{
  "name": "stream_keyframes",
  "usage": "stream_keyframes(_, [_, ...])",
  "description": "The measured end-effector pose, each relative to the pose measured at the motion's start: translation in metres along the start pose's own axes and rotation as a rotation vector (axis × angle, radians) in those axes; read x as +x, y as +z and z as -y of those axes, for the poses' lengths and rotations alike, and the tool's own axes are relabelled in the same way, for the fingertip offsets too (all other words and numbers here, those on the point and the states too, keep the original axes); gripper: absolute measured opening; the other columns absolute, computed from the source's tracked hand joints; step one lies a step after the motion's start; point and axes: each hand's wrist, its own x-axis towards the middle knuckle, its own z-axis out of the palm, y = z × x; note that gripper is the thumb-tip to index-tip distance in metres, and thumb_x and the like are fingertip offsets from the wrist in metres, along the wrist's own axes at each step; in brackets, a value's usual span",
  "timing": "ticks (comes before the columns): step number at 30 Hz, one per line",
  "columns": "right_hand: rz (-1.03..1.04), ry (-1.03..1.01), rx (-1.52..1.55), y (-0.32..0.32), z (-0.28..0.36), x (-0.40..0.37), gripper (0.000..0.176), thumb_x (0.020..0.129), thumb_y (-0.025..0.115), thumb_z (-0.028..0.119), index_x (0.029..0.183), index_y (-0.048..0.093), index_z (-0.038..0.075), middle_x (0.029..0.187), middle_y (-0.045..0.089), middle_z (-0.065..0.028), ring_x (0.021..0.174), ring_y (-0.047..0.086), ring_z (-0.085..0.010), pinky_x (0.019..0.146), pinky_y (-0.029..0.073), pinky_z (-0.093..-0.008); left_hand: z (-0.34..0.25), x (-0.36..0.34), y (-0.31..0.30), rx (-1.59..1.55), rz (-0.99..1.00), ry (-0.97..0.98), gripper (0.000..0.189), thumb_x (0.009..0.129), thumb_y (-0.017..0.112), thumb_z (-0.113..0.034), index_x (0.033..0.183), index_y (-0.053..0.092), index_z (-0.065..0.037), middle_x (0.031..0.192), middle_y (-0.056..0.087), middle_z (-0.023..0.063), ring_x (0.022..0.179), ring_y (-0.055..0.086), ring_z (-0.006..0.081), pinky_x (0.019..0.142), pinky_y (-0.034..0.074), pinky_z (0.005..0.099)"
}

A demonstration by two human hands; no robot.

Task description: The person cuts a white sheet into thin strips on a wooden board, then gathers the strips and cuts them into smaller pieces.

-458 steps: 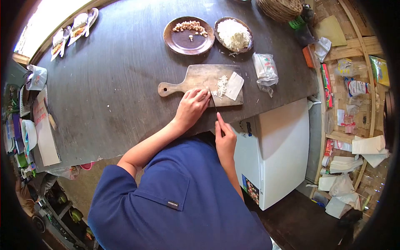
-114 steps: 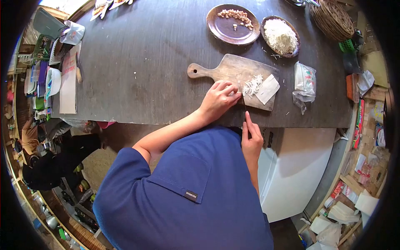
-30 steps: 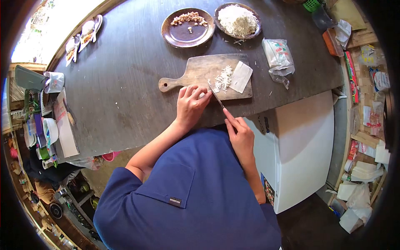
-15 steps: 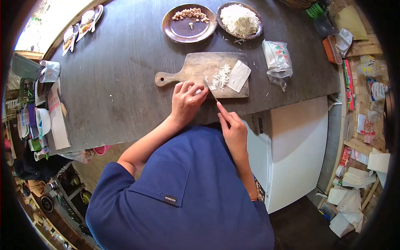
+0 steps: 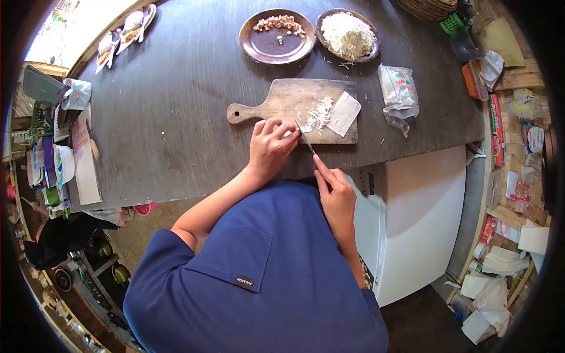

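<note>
My right hand (image 5: 336, 187) grips a small knife (image 5: 306, 139), its blade pointing up and left onto the wooden cutting board (image 5: 276, 100). The blade tip stands against a small pale piece (image 5: 305, 128) at my left hand's fingertips. My left hand (image 5: 271, 147) has its fingers curled and pressed down at the board's near edge, partly hiding a pale white piece under them. Right of the blade lies a heap of short white strips (image 5: 321, 113). Beside that heap rests a flat, pale rectangular slab (image 5: 344, 114), at the board's right end.
Behind the board stand a brown plate (image 5: 276, 52) with small light-brown pieces and another plate (image 5: 375, 54) heaped with white shreds. To the right lies a plastic packet (image 5: 398, 88). A white cabinet-like box (image 5: 421, 217) sits below the table's near edge.
The whole view has shifted slightly, so the table and board appear a little further right and lower. Both hands keep nearly the same place on the board, knife still at the pale piece.
</note>
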Motion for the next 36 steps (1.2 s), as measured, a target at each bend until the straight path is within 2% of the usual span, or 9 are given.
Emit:
stream_keyframes(9, [-0.006,0.005,0.029,0.005,-0.002,0.006,0.040,0.104,0.071,0.023,0.143,0.072,0.035,0.089,0.066,-0.0074,0.075,0.068,-0.0296,0.071,0.055,-0.0420,0.000,0.005,-0.003,0.033,-0.001,0.003,0.022,0.082,0.084,-0.022,0.103,0.081,-0.021,0.108,0.072,-0.0086,0.107,0.064,0.0182,0.092,0.047,0.0390])
stream_keyframes(12, [0.003,0.029,0.003,0.003,-0.004,-0.003,0.041,0.104,0.071,0.023,0.143,0.072,0.034,0.088,0.065,-0.0080,0.074,0.068,-0.0298,0.071,0.055,-0.0428,-0.001,0.001,0.001,-0.011,-0.050,0.014,0.019,0.082,0.083,-0.021,0.100,0.079,-0.017,0.105,0.070,-0.0066,0.106,0.063,0.0190,0.092,0.048,0.0392])
stream_keyframes(15, [0.004,0.029,0.040,0.006,-0.008,0.004,0.040,0.104,0.071,0.023,0.142,0.072,0.034,0.088,0.066,-0.0079,0.075,0.068,-0.0296,0.071,0.055,-0.0427,-0.001,0.000,0.002,0.024,-0.009,0.003,0.023,0.080,0.086,-0.021,0.102,0.081,-0.020,0.108,0.071,-0.0087,0.108,0.063,0.0191,0.092,0.048,0.0391])
stream_keyframes(21, [-0.011,-0.024,0.028,0.004,-0.003,0.003,0.039,0.104,0.071,0.023,0.142,0.072,0.033,0.091,0.068,-0.0073,0.076,0.068,-0.0297,0.072,0.055,-0.0424,0.000,0.000,0.001,-0.027,-0.033,-0.011,0.022,0.080,0.084,-0.019,0.102,0.080,-0.020,0.107,0.071,-0.0082,0.108,0.063,0.0193,0.091,0.048,0.0394])
stream_keyframes(36, [0.002,0.020,0.027,0.007,-0.005,0.004,0.039,0.104,0.072,0.023,0.141,0.073,0.034,0.088,0.067,-0.0067,0.076,0.069,-0.0282,0.071,0.054,-0.0415,0.000,-0.002,-0.001,-0.004,-0.020,-0.010,0.022,0.082,0.084,-0.020,0.103,0.079,-0.019,0.109,0.071,-0.0079,0.107,0.064,0.0195,0.090,0.049,0.0391])
